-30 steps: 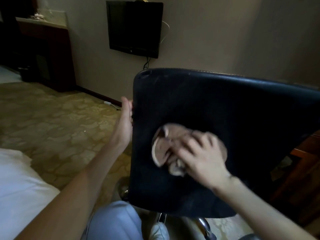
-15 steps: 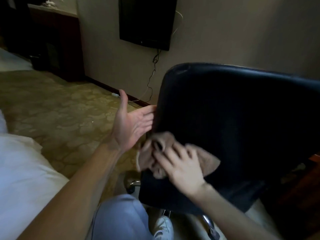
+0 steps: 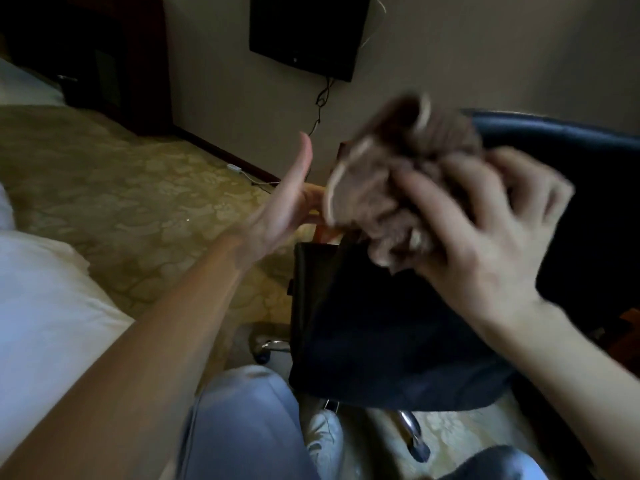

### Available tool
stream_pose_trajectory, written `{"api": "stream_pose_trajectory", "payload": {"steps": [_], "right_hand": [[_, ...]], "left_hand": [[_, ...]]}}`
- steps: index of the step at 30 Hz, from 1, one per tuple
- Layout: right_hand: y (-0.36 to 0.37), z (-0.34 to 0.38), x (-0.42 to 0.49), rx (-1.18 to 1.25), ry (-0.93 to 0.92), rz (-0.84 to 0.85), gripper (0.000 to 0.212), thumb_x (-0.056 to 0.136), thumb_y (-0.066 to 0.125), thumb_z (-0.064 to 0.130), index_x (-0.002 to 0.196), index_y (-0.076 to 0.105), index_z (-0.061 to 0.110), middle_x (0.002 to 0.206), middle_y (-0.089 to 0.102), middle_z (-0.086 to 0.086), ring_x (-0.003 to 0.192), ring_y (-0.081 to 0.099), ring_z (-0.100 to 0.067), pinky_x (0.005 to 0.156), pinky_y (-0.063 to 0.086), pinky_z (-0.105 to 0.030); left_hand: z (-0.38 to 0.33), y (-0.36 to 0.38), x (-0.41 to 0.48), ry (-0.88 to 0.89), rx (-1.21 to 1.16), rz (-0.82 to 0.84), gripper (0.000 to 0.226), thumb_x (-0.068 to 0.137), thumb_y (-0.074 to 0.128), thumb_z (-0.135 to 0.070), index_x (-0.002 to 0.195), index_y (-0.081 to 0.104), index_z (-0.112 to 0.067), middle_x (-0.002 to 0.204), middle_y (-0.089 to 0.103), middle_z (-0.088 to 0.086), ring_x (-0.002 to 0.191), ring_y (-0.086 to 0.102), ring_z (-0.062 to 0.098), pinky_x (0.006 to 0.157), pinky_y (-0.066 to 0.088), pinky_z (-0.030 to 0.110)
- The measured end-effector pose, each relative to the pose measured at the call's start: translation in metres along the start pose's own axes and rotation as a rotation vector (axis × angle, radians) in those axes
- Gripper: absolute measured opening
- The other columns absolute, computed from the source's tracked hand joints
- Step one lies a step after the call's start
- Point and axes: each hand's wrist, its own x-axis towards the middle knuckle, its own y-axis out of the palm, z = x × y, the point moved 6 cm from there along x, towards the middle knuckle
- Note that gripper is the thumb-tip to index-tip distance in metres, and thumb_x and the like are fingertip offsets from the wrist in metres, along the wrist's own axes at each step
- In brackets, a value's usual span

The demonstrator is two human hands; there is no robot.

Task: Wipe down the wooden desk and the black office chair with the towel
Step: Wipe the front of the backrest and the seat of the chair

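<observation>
From the head view, the right hand [image 3: 485, 244] is raised in the right half of the scene and grips a bunched brown towel [image 3: 391, 174]. Its fingers are curled into the cloth, and both the hand and the towel are blurred. The towel is to the upper left of this hand, in front of the left edge of the black office chair [image 3: 381, 323]. I cannot tell whether the cloth touches the chair.

The left hand [image 3: 284, 206] is just to the left of the towel and holds nothing. Its fingers are straight, the thumb points up and the palm is turned to the right. Its fingertips pass behind the left edge of the towel, so I cannot tell whether they touch it.

The chair fills the middle and the right side. Its chrome base [image 3: 408, 424] shows below, near the person's light trousers [image 3: 242, 427] and a white shoe [image 3: 322, 441].

A strip of reddish-brown wood [image 3: 623, 323] shows at the right edge, behind the chair; it is too little to say what it is.

On the far wall hangs a flat television [image 3: 304, 32] with a cable [image 3: 320, 98] hanging under it. A patterned carpet [image 3: 121, 181] covers the floor on the left, a dark cabinet [image 3: 114, 57] stands far left, and white bedding [image 3: 45, 306] lies near left.
</observation>
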Motion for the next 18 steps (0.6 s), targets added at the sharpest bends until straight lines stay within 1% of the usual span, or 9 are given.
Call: {"api": "stream_pose_trajectory", "payload": {"steps": [1,2,4,6,8,11,13,15,18], "right_hand": [[-0.006,-0.002,0.015,-0.021,0.010,-0.054,0.047,0.092,0.071,0.043,0.136,0.064,0.028,0.132,0.062,-0.007,0.120,0.047,-0.034,0.096,0.034,-0.048],[-0.010,0.000,0.024,-0.030,0.021,-0.084,0.044,0.094,0.070,0.041,0.135,0.065,0.027,0.133,0.064,-0.007,0.122,0.047,-0.033,0.097,0.033,-0.049],[-0.006,0.004,0.028,-0.041,0.057,-0.092,0.035,0.097,0.065,0.031,0.131,0.068,0.027,0.135,0.065,-0.006,0.126,0.046,-0.032,0.100,0.033,-0.049],[0.010,0.016,0.015,-0.055,0.076,-0.050,0.025,0.097,0.066,0.026,0.121,0.073,0.026,0.134,0.066,-0.004,0.130,0.045,-0.032,0.103,0.031,-0.048],[0.034,0.038,-0.016,-0.040,0.003,0.105,0.017,0.096,0.064,0.025,0.109,0.074,0.025,0.132,0.067,-0.004,0.130,0.044,-0.031,0.104,0.027,-0.047],[0.065,0.086,-0.102,0.101,-0.221,0.420,0.019,0.093,0.056,0.023,0.102,0.073,0.025,0.125,0.069,-0.003,0.128,0.045,-0.029,0.102,0.029,-0.044],[0.076,0.106,-0.152,0.150,-0.330,0.574,0.024,0.094,0.051,0.024,0.101,0.074,0.025,0.122,0.069,-0.002,0.126,0.046,-0.027,0.102,0.032,-0.043],[0.084,0.112,-0.171,0.161,-0.395,0.658,0.026,0.094,0.050,0.024,0.103,0.074,0.024,0.122,0.068,-0.002,0.126,0.046,-0.027,0.103,0.032,-0.043],[0.080,0.114,-0.167,0.174,-0.488,0.662,0.022,0.096,0.055,0.026,0.106,0.074,0.026,0.127,0.068,-0.002,0.128,0.051,-0.027,0.108,0.031,-0.042]], "left_hand": [[0.000,0.000,0.003,0.028,-0.008,0.019,0.093,0.090,0.014,-0.087,0.112,0.074,-0.019,0.142,0.042,0.042,0.134,0.045,0.053,0.113,0.025,0.076],[0.004,0.000,0.004,0.038,0.013,0.029,0.091,0.096,0.006,-0.079,0.111,0.076,-0.023,0.141,0.045,0.040,0.132,0.046,0.055,0.113,0.021,0.078],[0.013,-0.003,0.004,0.003,-0.020,0.044,0.101,0.094,-0.004,-0.079,0.119,0.076,-0.022,0.137,0.060,0.028,0.132,0.050,0.052,0.118,0.021,0.072],[0.023,-0.006,0.002,-0.045,-0.194,0.105,0.110,0.083,0.011,-0.094,0.133,0.069,-0.014,0.140,0.061,0.022,0.134,0.054,0.040,0.118,0.033,0.059],[0.026,-0.001,0.002,-0.085,-0.331,0.164,0.123,0.073,0.027,-0.101,0.142,0.058,-0.005,0.148,0.053,0.025,0.139,0.050,0.038,0.116,0.039,0.052],[0.035,0.008,0.004,-0.149,-0.423,0.181,0.131,0.072,0.018,-0.102,0.142,0.055,0.003,0.146,0.052,0.031,0.138,0.050,0.041,0.116,0.040,0.052],[0.039,0.012,0.006,-0.172,-0.427,0.162,0.128,0.076,0.011,-0.099,0.145,0.051,0.001,0.144,0.053,0.032,0.137,0.051,0.041,0.120,0.033,0.052],[0.039,0.013,0.010,-0.163,-0.390,0.126,0.122,0.079,0.008,-0.096,0.147,0.047,-0.003,0.143,0.056,0.030,0.137,0.052,0.039,0.121,0.030,0.051],[0.036,0.013,0.012,-0.127,-0.281,0.080,0.117,0.081,0.008,-0.094,0.143,0.056,-0.007,0.131,0.065,0.027,0.128,0.060,0.037,0.115,0.038,0.049]]}}
